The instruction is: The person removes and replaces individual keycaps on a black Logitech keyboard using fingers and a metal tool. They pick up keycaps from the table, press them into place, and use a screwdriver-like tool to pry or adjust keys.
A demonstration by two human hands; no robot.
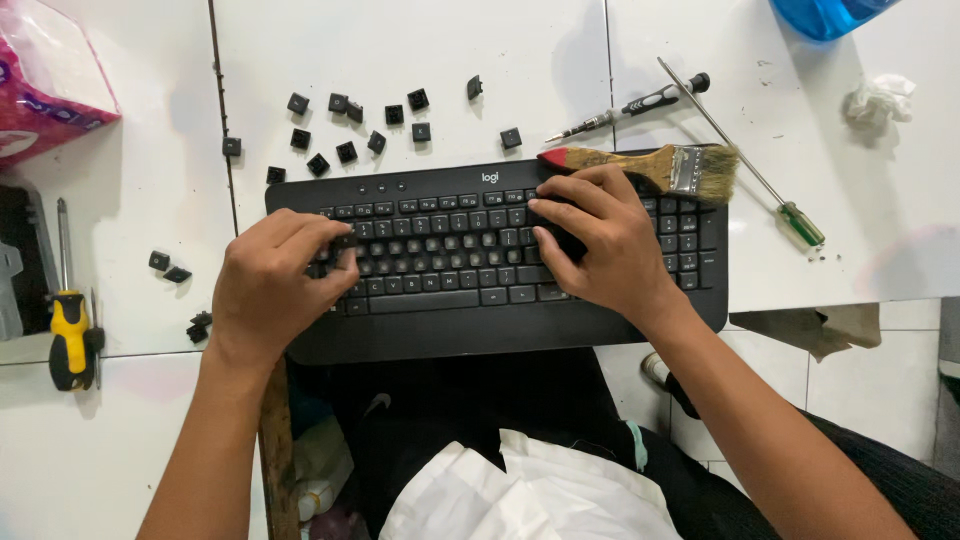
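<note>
A black keyboard [460, 335] lies across the front edge of the white table, part of it hanging over my lap. My left hand [270, 290] is on its left side, with thumb and forefinger pinched on a black keycap [346, 241] in the upper rows. My right hand [600, 245] rests flat on the right half of the key field, fingers spread and pressing on the keys, holding nothing. Several loose black keycaps [346, 152] lie scattered on the table just behind the keyboard.
A wooden-handled paintbrush [655, 165] lies on the keyboard's top right corner. Behind it are a black-handled screwdriver [640, 103] and a long green-handled one [798, 222]. A yellow screwdriver [70, 340], more keycaps [170, 268] and a pink tissue pack [45, 80] are at the left. A crumpled tissue [878, 98] is at the right.
</note>
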